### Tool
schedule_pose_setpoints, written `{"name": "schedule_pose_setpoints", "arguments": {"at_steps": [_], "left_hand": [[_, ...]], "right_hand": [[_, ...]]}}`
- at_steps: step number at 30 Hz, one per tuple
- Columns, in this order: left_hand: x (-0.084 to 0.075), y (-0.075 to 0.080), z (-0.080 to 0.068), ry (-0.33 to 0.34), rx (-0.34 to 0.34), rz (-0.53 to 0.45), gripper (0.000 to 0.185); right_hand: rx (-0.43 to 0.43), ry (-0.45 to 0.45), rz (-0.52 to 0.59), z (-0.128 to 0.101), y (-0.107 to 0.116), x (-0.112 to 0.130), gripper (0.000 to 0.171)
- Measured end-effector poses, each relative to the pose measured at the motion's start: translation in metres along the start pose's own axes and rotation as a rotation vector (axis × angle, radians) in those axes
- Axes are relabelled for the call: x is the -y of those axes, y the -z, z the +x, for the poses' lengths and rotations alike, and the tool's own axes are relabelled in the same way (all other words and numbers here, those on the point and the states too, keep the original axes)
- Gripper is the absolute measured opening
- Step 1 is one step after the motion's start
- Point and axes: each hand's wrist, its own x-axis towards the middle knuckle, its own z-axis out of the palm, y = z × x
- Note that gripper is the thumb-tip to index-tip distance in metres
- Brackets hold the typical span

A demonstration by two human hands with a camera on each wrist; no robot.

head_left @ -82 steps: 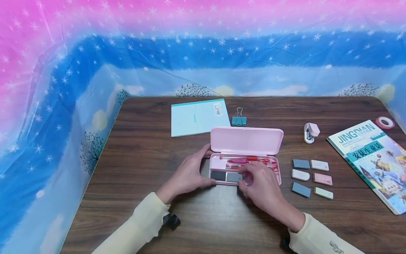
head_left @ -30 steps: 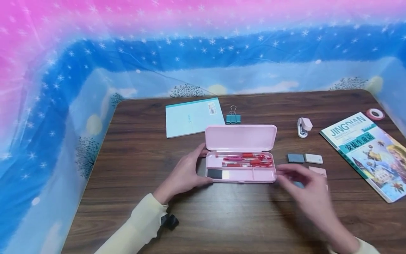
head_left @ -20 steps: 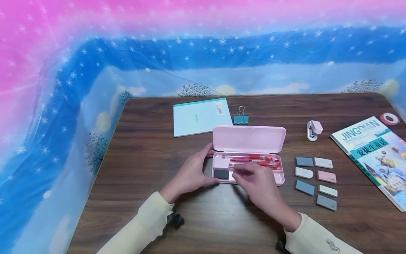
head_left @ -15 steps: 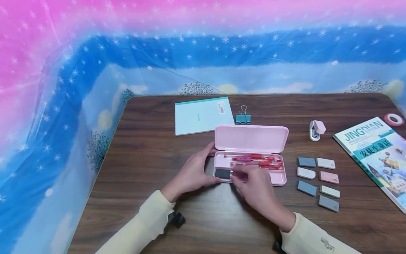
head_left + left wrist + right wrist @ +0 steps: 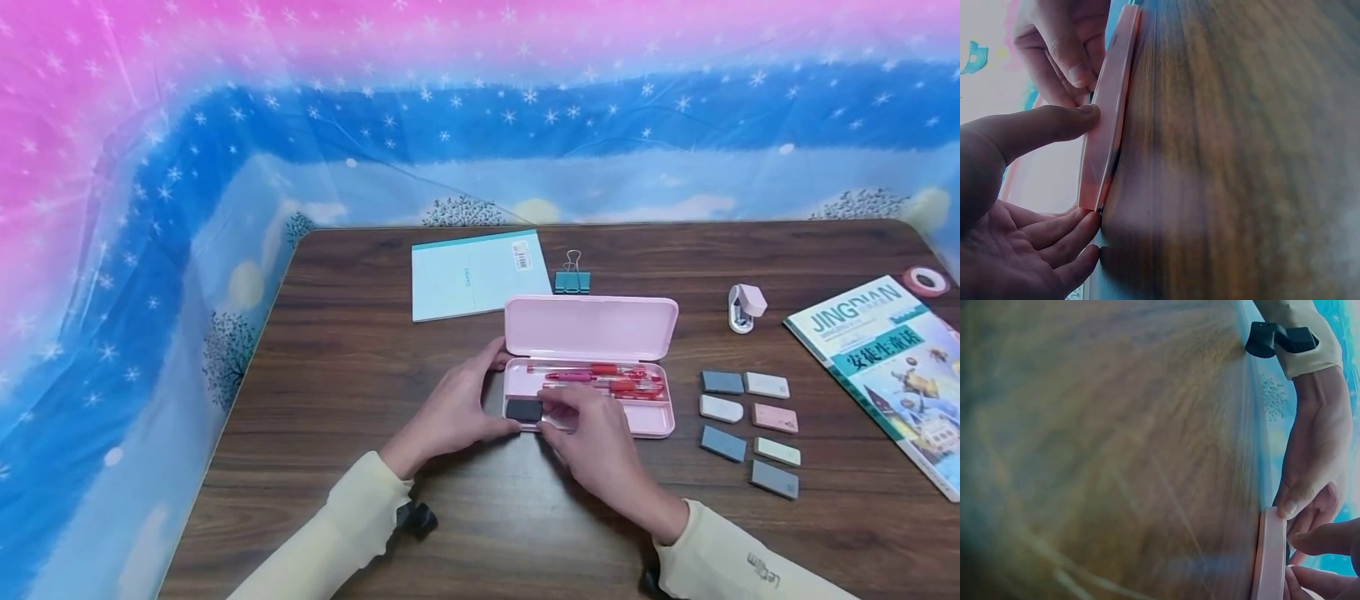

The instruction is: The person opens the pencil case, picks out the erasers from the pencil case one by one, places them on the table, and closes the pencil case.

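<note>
An open pink pencil case (image 5: 592,329) lies mid-table, with red pens (image 5: 600,379) in its back slot and a dark eraser (image 5: 523,409) at the left of its front slot. My left hand (image 5: 495,392) grips the case's left end, thumb at the front and fingers behind. The left wrist view shows that thumb (image 5: 1054,122) on the case edge (image 5: 1107,125). My right hand (image 5: 558,414) curls its fingertips into the front slot just right of the dark eraser. Whatever lies under them is hidden.
Several loose erasers (image 5: 746,425) lie in two columns right of the case. Further right are a book (image 5: 885,367), a small stapler (image 5: 745,307) and a tape roll (image 5: 928,281). A blue notepad (image 5: 476,273) and a binder clip (image 5: 572,279) sit behind the case.
My right hand went out to the loose erasers and came back to the case's front slot. One more grey eraser lies in the group, and only one dark eraser shows in the case.
</note>
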Motion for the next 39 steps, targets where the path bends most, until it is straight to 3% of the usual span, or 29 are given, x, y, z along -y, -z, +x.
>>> {"name": "schedule_pose_setpoints", "arguments": {"at_steps": [14, 28, 34, 39], "left_hand": [[0.001, 0.0, -0.001, 0.001, 0.005, 0.0, 0.11], [0.003, -0.002, 0.0, -0.012, -0.004, -0.016, 0.109], [0.003, -0.004, 0.0, -0.003, -0.003, -0.016, 0.109], [0.002, -0.001, -0.001, 0.001, -0.005, -0.027, 0.109]], "right_hand": [[-0.034, -0.006, -0.114, 0.004, -0.009, 0.008, 0.026], [-0.057, 0.015, -0.109, 0.004, -0.003, 0.007, 0.025], [-0.061, -0.008, -0.06, -0.009, 0.038, -0.005, 0.03], [-0.143, -0.047, -0.127, -0.032, 0.089, -0.036, 0.028]]}}
